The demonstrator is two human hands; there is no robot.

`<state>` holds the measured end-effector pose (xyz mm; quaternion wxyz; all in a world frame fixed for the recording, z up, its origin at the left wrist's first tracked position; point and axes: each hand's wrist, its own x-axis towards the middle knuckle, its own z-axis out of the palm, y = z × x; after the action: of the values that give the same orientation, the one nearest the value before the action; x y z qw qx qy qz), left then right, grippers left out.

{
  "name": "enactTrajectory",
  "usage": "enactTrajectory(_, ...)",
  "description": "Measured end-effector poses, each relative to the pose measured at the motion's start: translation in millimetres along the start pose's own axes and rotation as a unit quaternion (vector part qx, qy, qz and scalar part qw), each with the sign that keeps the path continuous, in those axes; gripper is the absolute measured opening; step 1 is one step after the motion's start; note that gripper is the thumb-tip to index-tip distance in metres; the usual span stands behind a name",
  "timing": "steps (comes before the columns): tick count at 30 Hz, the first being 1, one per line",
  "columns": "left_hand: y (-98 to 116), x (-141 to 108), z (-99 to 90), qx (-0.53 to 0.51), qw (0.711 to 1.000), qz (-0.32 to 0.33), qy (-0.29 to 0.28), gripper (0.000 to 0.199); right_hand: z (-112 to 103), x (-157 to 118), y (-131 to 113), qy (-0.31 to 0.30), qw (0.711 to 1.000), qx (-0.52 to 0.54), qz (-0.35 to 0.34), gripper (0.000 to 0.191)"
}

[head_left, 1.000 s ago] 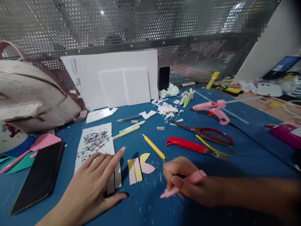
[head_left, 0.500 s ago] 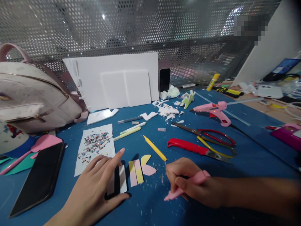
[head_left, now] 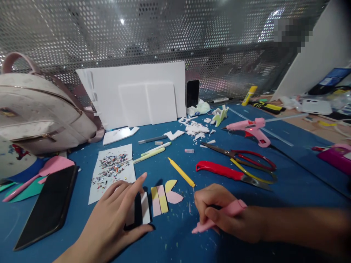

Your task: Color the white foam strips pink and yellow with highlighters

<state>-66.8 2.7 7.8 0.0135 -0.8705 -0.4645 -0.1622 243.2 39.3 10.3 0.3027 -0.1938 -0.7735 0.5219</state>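
A person's right hand grips a pink marker at a blue worktable, the marker slanting down toward the left with its narrow end low over the surface; from where I stand, I cannot tell whether that end touches. The left hand lies spread, clasping nothing, its thumb well apart from the forefinger and a white strip showing between the two. Between the hands sit two pink-and-yellow strips, side by side, with a yellow petal-shaped piece and a pink one just to their right. A slim yellow pen lies aslant beyond the right hand's knuckles. Past the left fingers, a white sheet carries a scatter of multicolored bits. Farther right rest a red-handled knife, scissors with red and yellow grips, and a pink glue gun, a small red light glowing on its body. White scraps are heaped near the back, where a dark phone stands upright beside white boards. A pale backpack fills the far left.
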Motion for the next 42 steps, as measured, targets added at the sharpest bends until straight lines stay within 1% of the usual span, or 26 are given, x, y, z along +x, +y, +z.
enactTrajectory(6,-4.0,-1.1,1.6,-0.001,1.000,0.000,0.002,0.094,1.1,1.0,0.2,0.006,1.000,0.002,0.028,0.050)
enactTrajectory(11,-5.9,-1.7,0.4,-0.005,1.000,-0.021,-0.002,0.087,-0.9,1.4,-3.7,-0.018,0.998,0.005,0.052,0.050)
enactTrajectory(16,-5.8,-1.2,0.3,-0.013,1.000,-0.004,-0.002,0.090,-1.5,2.0,-5.9,-0.023,0.997,0.011,0.067,0.051)
enactTrajectory(22,-4.5,1.1,0.5,-0.016,1.000,-0.005,-0.006,0.088,-1.8,1.2,-7.1,-0.029,0.997,0.013,0.077,0.052)
enactTrajectory(25,-5.2,0.1,-0.4,-0.017,1.000,-0.004,0.009,0.086,-1.7,0.2,-7.7,-0.008,0.996,0.009,0.083,0.050)
enactTrajectory(28,-4.4,-2.6,0.6,-0.021,0.999,0.005,0.045,0.083,-1.2,-0.2,-8.1,0.000,0.994,0.033,0.103,0.047)
enactTrajectory(30,-0.7,-4.7,1.7,-0.024,0.997,0.036,0.062,0.080,-0.8,-0.4,-8.2,0.007,0.994,0.044,0.099,0.047)
enactTrajectory(31,2.5,-5.5,1.8,-0.022,0.996,0.063,0.063,0.077,-0.7,-0.6,-8.1,0.013,0.995,0.041,0.090,0.047)
enactTrajectory(33,12.0,-5.7,-0.1,-0.007,0.989,0.139,0.047,0.069,-0.3,-0.9,-7.2,0.034,0.996,0.023,0.077,0.047)
enactTrajectory(36,31.6,0.4,-8.1,0.026,0.967,0.253,0.008,0.046,1.2,-1.3,-4.7,0.082,0.995,0.018,0.052,0.044)
enactTrajectory(38,45.4,8.9,-13.9,0.015,0.947,0.316,-0.050,0.036,2.8,-1.2,-3.2,0.112,0.992,0.045,0.036,0.041)
enactTrajectory(39,51.6,13.7,-15.9,0.000,0.944,0.323,-0.069,0.038,3.5,-1.0,-2.8,0.118,0.991,0.062,0.032,0.041)
enactTrajectory(40,57.0,18.3,-16.8,-0.003,0.936,0.333,-0.114,0.040,4.2,-0.8,-2.7,0.120,0.989,0.076,0.032,0.041)
enactTrajectory(41,61.4,22.4,-16.6,-0.020,0.935,0.330,-0.126,0.039,4.8,-0.6,-2.9,0.118,0.989,0.086,0.034,0.041)
enactTrajectory(42,64.6,25.6,-15.4,-0.034,0.938,0.324,-0.115,0.039,5.3,-0.4,-3.1,0.115,0.989,0.090,0.038,0.041)
